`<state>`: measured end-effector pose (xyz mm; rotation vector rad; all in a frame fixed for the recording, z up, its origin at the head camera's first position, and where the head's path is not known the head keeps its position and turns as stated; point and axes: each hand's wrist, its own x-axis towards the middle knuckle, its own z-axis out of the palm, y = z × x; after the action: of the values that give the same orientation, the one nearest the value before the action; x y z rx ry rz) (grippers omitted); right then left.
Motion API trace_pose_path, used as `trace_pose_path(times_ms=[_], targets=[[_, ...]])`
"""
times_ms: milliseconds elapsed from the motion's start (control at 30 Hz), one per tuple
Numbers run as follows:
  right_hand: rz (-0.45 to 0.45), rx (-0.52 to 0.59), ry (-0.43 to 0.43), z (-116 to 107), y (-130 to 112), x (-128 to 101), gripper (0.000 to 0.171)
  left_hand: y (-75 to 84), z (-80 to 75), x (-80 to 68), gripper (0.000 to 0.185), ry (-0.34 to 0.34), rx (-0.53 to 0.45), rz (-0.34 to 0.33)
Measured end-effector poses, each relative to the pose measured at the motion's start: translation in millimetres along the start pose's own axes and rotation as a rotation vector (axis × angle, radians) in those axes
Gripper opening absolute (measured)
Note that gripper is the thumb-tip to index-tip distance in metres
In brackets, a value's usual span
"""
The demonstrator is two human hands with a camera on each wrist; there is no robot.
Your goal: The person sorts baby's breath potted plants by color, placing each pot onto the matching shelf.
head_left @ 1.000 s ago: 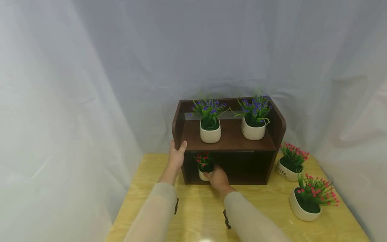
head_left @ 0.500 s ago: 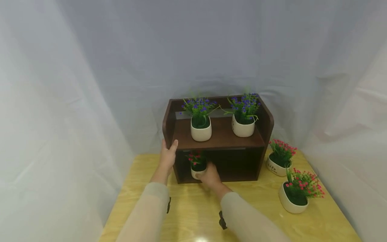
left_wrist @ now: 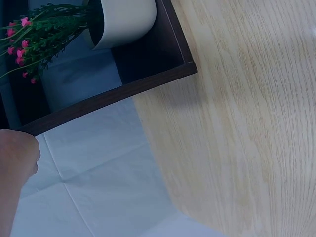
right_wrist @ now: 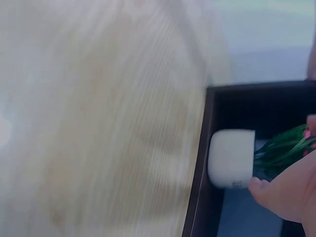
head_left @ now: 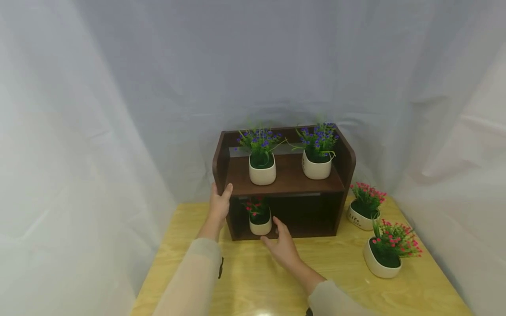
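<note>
The small white pot (head_left: 260,227) with pink flowers stands in the lower compartment of the dark wooden shelf (head_left: 284,186), at its left end. The right hand (head_left: 281,248) lies just before it, fingers relaxed and apart, holding nothing, so the placing step looks finished. The left hand (head_left: 219,204) grips the shelf's left wall. The pot is smooth, rounded ceramic; the table (head_left: 340,281) is pale grained wood.

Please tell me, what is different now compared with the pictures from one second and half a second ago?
The right hand has let go of the small white pot with pink flowers on the dark brown wooden shelf's lower level and drawn back, fingers open. The left hand still grips the shelf's left side; the other four pots have not moved.
</note>
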<state>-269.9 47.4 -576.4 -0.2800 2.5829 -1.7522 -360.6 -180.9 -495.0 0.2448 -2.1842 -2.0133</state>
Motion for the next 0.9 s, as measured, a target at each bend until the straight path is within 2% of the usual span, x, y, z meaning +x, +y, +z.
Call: trace_pose_path(times_ms=[100, 200, 400, 500, 700, 800, 900], targets=[[0.008, 0.116, -0.037, -5, -5, -20, 0.079, 3.1, -1.8, -0.7, 0.088, 0.001, 0.008, -0.018], [0.011, 0.168, -0.070, -11, -4, -43, 0.079, 4.6, -3.1, -2.6, 0.088, -0.007, 0.017, -0.023], [0.030, 0.106, -0.069, -25, 12, -82, 0.075, 4.8, -0.8, -3.7, 0.073, -0.017, -0.006, 0.006], [0.043, 0.076, -0.049, -35, 25, -94, 0.073, 5.3, 0.7, -1.4, 0.069, -0.017, -0.017, 0.027], [0.117, 0.109, 0.007, -59, 53, -120, 0.071, 3.5, -0.2, 0.6, 0.090, -0.024, 0.034, -0.025], [0.160, 0.128, 0.062, -69, 64, -134, 0.070, 0.9, -2.2, -0.2, 0.091, -0.015, 0.047, -0.032], [0.186, 0.109, 0.126, -77, 76, -147, 0.069, -0.5, -4.1, -1.8, 0.085, -0.012, 0.042, -0.005]])
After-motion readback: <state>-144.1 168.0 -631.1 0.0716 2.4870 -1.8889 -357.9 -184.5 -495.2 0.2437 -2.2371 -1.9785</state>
